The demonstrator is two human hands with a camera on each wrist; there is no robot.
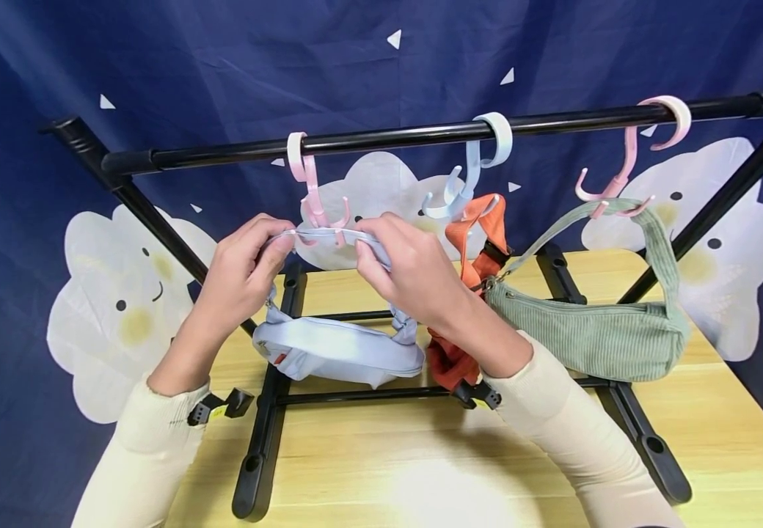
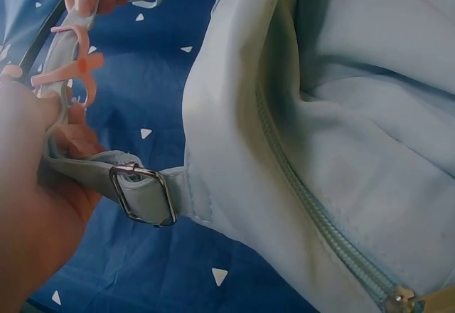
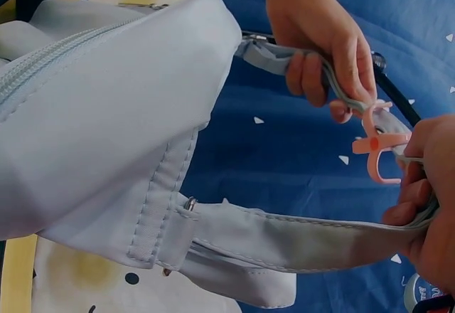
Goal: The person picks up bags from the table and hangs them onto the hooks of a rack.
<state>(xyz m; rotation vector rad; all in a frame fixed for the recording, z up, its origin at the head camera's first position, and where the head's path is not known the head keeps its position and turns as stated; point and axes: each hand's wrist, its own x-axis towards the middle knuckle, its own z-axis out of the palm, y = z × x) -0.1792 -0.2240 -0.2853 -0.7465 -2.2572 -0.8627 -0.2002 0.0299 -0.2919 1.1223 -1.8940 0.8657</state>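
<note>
A pale blue shoulder bag hangs below both hands, its strap stretched between them. My left hand pinches the strap on one side, and my right hand grips it on the other. Between the hands the strap lies across the prongs of a pink hook that hangs from the black rail. In the left wrist view a metal buckle joins strap and bag close to my left hand. The right wrist view shows the bag's zipper and a stitched strap end.
A light blue hook carries an orange bag, partly hidden by my right forearm. Farther right, a green corduroy bag hangs on another pink hook. The rack's black feet stand on a wooden table before a blue curtain.
</note>
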